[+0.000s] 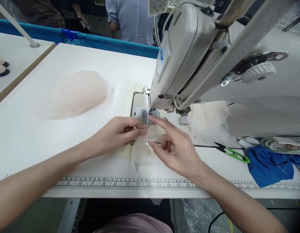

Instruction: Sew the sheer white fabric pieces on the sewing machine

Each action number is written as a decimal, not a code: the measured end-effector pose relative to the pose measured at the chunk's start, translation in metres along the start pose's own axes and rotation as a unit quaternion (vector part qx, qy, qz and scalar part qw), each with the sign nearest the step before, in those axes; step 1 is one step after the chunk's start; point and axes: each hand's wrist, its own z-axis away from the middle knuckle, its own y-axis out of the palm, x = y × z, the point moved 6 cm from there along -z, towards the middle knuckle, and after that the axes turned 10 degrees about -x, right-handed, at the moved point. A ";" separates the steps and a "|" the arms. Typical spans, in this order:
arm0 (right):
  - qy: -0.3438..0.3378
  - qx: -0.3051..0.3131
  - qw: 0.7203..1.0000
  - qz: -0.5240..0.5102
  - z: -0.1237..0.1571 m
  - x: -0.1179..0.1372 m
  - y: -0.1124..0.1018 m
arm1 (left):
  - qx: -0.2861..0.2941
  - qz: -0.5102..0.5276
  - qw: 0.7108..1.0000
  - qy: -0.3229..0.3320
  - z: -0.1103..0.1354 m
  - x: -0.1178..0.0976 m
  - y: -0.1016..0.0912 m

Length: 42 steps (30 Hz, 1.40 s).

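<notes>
Thumb and index finger of my left hand (117, 133) are pinched on the edge of a thin, sheer whitish fabric piece (141, 154) in front of the sewing machine (179, 55). My right hand (180, 147) is on the other side of that fabric. Its index finger stretches to the presser foot area over the metal needle plate (139, 112), with the thumb apart and low beside the fabric; the other fingers curl in. I see nothing held in it. The needle tip is too small to make out.
A pale sheer fabric piece (83, 92) lies on the white table at left. At right are more sheer fabric (208, 118), green-handled thread snips (234, 153) and blue cloth (270, 166). A ruler strip (140, 183) runs along the front edge. People (132, 22) are beyond the table.
</notes>
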 end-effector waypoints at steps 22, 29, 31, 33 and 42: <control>0.111 0.012 0.989 -0.100 -0.003 -0.021 0.012 | 0.026 0.068 0.994 -0.077 0.001 0.015 0.011; 0.091 0.016 0.990 -0.103 -0.004 -0.018 0.012 | 0.059 0.084 0.992 -0.072 0.003 0.008 0.017; 0.087 0.016 0.990 -0.108 -0.004 -0.018 0.011 | 0.045 0.084 0.993 -0.066 0.003 0.007 0.016; 0.082 0.015 0.991 -0.108 -0.004 -0.018 0.011 | 0.030 0.077 0.995 -0.062 0.003 0.008 0.015; 0.041 -0.029 0.995 -0.089 -0.003 -0.015 0.004 | -0.090 -0.108 0.982 0.124 0.008 -0.009 0.006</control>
